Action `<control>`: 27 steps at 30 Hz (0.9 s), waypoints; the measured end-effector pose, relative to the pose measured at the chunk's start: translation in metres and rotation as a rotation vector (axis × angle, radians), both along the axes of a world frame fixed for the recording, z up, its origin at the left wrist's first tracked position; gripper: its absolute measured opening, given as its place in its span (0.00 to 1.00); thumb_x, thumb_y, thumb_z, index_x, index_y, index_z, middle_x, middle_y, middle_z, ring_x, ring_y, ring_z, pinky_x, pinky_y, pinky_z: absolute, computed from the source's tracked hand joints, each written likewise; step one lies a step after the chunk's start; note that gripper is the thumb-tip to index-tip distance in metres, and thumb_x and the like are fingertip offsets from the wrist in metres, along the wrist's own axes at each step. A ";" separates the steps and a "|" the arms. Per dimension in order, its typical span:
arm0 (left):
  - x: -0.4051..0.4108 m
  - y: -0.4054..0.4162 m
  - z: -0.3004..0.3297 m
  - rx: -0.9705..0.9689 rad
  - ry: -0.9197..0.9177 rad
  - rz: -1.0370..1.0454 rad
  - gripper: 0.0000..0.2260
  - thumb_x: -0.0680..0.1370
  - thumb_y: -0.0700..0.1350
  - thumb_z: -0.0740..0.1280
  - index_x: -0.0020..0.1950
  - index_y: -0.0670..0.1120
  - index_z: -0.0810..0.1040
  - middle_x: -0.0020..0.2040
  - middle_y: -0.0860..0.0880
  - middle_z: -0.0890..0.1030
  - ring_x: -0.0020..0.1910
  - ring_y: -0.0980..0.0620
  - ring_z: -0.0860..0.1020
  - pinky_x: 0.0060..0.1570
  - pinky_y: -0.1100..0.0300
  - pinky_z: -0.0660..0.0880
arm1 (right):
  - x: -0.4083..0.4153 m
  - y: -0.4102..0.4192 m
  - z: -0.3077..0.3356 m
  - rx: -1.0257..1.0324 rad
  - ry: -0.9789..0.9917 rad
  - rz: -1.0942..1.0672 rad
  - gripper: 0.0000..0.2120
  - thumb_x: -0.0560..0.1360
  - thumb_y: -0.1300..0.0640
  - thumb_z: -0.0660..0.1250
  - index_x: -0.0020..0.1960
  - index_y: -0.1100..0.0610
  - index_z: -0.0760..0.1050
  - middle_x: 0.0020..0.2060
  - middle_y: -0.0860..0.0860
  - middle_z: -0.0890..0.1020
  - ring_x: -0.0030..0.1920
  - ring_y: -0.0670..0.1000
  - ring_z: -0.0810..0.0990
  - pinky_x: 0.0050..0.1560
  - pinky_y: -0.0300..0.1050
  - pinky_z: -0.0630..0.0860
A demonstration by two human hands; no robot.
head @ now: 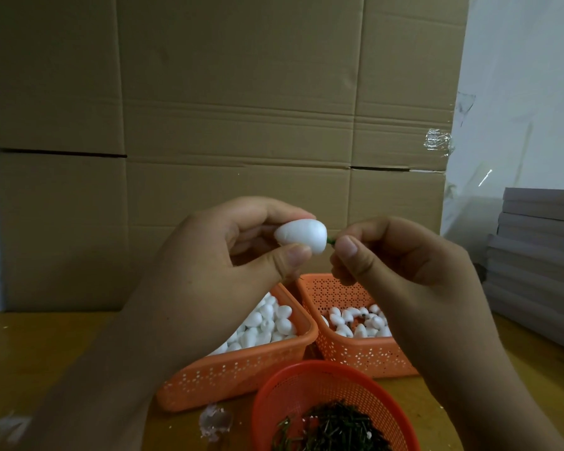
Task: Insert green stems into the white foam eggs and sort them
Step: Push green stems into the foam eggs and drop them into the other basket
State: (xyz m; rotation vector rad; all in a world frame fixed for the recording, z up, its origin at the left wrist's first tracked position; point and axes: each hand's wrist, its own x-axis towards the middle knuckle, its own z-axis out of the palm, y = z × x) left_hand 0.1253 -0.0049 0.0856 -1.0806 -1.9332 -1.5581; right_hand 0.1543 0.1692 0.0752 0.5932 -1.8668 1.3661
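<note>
Foam egg (pixel 301 236) sits sideways in the air above the baskets, pinched between the thumb and curled fingers of the left hand (pixel 228 255), its narrow end turned toward the right hand (pixel 398 255). A short bit of green stem (pixel 429 241) shows between that narrow end and the right thumb and forefinger, which pinch it tightly; the rest of the stem is hidden in the fingers. The stem's tip touches or has just entered the egg, so the step in hand looks like the insertion itself. The next move probably calls for a straight, steady push along the egg's long axis while the left hand braces it, since a slanted push could bend the stem or tear the soft foam.

Below, the left orange basket (pixel 241 379) holds plain white eggs, and the right orange basket (pixel 365 356) holds eggs that seem to carry dark stems, so the finished egg likely belongs there. A round red basket (pixel 293 388) nearest the camera holds loose green stems (pixel 336 428).

All three stand on a wooden table (pixel 46 346) scattered with white crumbs and a crumpled scrap of clear plastic (pixel 214 421). Large cardboard boxes (pixel 225 109) wall off the back, and a pile of flat grey sheets (pixel 541 262) rises at the right.
</note>
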 end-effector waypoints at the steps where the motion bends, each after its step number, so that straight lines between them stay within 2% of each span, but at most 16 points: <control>1: 0.000 0.000 0.000 0.011 -0.003 0.003 0.09 0.67 0.52 0.72 0.47 0.57 0.83 0.45 0.58 0.85 0.42 0.59 0.84 0.45 0.69 0.78 | 0.000 0.000 0.000 0.000 -0.010 -0.003 0.09 0.67 0.48 0.67 0.40 0.53 0.80 0.34 0.48 0.84 0.35 0.43 0.82 0.36 0.32 0.77; 4: 0.000 0.001 0.000 0.016 0.013 0.017 0.09 0.69 0.55 0.76 0.49 0.58 0.83 0.46 0.57 0.85 0.44 0.58 0.83 0.46 0.67 0.78 | -0.001 -0.002 -0.001 -0.015 -0.042 0.035 0.10 0.67 0.49 0.67 0.41 0.54 0.81 0.33 0.48 0.84 0.35 0.42 0.82 0.38 0.33 0.77; 9: 0.002 0.002 -0.001 0.061 -0.006 -0.064 0.10 0.70 0.55 0.72 0.51 0.57 0.82 0.46 0.53 0.85 0.43 0.55 0.84 0.43 0.65 0.79 | -0.001 -0.014 -0.004 -0.063 -0.141 0.193 0.10 0.66 0.49 0.67 0.40 0.54 0.83 0.33 0.49 0.85 0.36 0.44 0.83 0.39 0.34 0.78; 12: 0.000 -0.001 -0.002 -0.008 0.057 0.133 0.10 0.69 0.57 0.71 0.50 0.62 0.81 0.47 0.59 0.84 0.45 0.58 0.83 0.45 0.59 0.81 | -0.003 -0.013 -0.005 -0.133 -0.104 0.121 0.10 0.70 0.48 0.67 0.46 0.52 0.82 0.37 0.47 0.85 0.39 0.43 0.83 0.41 0.34 0.78; 15: 0.003 0.000 -0.001 -0.154 0.130 0.285 0.10 0.70 0.64 0.66 0.49 0.66 0.79 0.45 0.64 0.81 0.43 0.63 0.81 0.40 0.62 0.78 | -0.001 -0.013 -0.003 -0.081 -0.075 0.085 0.10 0.71 0.44 0.71 0.51 0.44 0.79 0.43 0.42 0.85 0.45 0.41 0.83 0.44 0.33 0.78; 18: 0.004 0.007 -0.003 -0.200 0.182 0.343 0.09 0.71 0.63 0.65 0.50 0.66 0.76 0.45 0.64 0.80 0.42 0.64 0.80 0.38 0.65 0.77 | 0.001 -0.016 -0.003 -0.065 -0.070 0.090 0.12 0.67 0.44 0.70 0.49 0.45 0.80 0.42 0.41 0.85 0.43 0.40 0.83 0.41 0.31 0.77; 22: 0.000 0.012 -0.005 -0.152 0.152 0.322 0.16 0.71 0.63 0.70 0.55 0.66 0.69 0.48 0.65 0.79 0.42 0.63 0.81 0.41 0.64 0.77 | 0.001 -0.013 -0.002 -0.129 -0.062 0.073 0.10 0.65 0.47 0.68 0.44 0.48 0.82 0.37 0.42 0.85 0.39 0.40 0.83 0.39 0.30 0.76; 24: -0.002 0.011 -0.006 -0.166 0.131 0.336 0.16 0.69 0.62 0.69 0.54 0.66 0.70 0.49 0.67 0.79 0.43 0.63 0.80 0.42 0.62 0.78 | 0.001 -0.010 -0.002 -0.170 -0.057 0.048 0.09 0.65 0.48 0.68 0.43 0.49 0.82 0.36 0.43 0.85 0.37 0.40 0.83 0.37 0.29 0.76; 27: -0.004 0.010 -0.009 -0.178 0.109 0.366 0.09 0.70 0.60 0.69 0.49 0.63 0.76 0.45 0.66 0.80 0.42 0.64 0.80 0.42 0.55 0.80 | 0.000 -0.009 -0.002 -0.191 -0.059 0.026 0.09 0.65 0.47 0.68 0.43 0.49 0.82 0.36 0.43 0.85 0.37 0.41 0.83 0.37 0.30 0.76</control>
